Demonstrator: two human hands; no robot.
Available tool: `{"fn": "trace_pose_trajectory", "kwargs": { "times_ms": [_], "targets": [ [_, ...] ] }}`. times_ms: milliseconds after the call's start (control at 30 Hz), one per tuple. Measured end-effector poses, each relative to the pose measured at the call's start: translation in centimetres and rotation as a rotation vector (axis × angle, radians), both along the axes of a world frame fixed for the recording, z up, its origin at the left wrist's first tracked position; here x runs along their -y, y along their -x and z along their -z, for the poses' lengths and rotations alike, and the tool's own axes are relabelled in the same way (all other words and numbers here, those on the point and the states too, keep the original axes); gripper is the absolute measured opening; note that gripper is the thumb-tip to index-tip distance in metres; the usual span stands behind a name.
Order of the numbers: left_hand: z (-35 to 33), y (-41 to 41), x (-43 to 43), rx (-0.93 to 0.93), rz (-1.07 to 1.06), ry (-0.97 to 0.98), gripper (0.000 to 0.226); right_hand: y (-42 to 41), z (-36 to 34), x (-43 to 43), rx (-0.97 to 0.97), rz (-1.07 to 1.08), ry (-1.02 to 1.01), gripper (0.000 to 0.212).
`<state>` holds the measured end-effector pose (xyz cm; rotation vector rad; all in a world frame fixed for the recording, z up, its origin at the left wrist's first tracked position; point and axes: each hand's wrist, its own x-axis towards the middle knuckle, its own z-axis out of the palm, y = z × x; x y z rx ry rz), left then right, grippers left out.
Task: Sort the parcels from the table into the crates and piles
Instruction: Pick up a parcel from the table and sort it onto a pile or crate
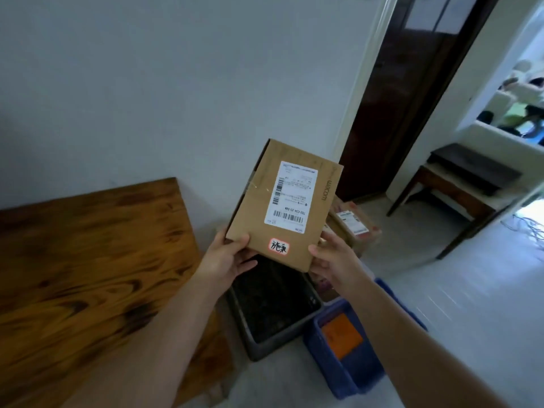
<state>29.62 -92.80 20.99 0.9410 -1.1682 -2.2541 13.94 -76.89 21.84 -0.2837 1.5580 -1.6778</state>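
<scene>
A flat brown cardboard parcel (297,184) with a white shipping label and a small orange-edged handwritten sticker is held up in the air above the crates. My left hand (228,259) grips its lower left corner, thumb on the front face. My right hand (332,260) holds its lower right edge, thumb on the front. Below the parcel a dark grey crate (265,346) stands on the floor. Beside it to the right is a blue crate (329,354) with an orange parcel (341,335) inside.
The wooden table (82,275) fills the left side. Behind the held parcel, more cardboard parcels (353,228) are piled on the floor by the wall. A dark doorway (406,98) and a low wooden bench (459,189) lie to the right, with pale floor (471,290) between.
</scene>
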Motion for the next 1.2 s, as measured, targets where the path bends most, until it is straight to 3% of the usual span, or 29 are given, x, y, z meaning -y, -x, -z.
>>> {"fn": "trace_pose_trajectory", "kwargs": {
  "times_ms": [200, 333, 467, 667, 800, 867, 1033, 1200],
  "targets": [
    [-0.1, 6.3, -1.0, 0.077, 0.078, 0.09, 0.037, 9.5, -1.1, -2.1, -0.043, 0.108, 0.061, 0.03],
    [0.3, 10.6, 0.6, 0.107, 0.074, 0.125, 0.039, 15.2, -0.9, -0.9, -0.037, 0.205, 0.074, 0.049],
    [1.5, 15.2, 3.3, 0.118, 0.058, 0.123, 0.036, 20.5, -0.6, 1.4, -0.035, 0.163, 0.065, 0.039],
    [4.3, 23.5, 10.2, 0.109, 0.058, 0.103, 0.031, 30.8, 1.4, 7.8, -0.165, 0.084, -0.08, 0.035],
    [6.4, 30.9, 14.1, 0.191, -0.216, 0.011, 0.028, 36.8, 4.5, 12.2, -0.185, 0.123, -0.203, 0.019],
    [7.9, 34.8, 15.5, 0.259, -0.298, 0.002, 0.028, 39.7, 6.3, 14.1, -0.169, 0.162, -0.242, 0.021],
    [12.5, 40.8, 17.0, 0.362, -0.204, 0.1, 0.04, 44.9, 10.7, 16.4, -0.278, 0.11, -0.395, 0.025],
    [18.1, 46.1, 18.4, 0.395, -0.085, 0.129, 0.05, 50.2, 16.6, 19.0, -0.529, -0.037, -0.584, 0.026]
  ]
}}
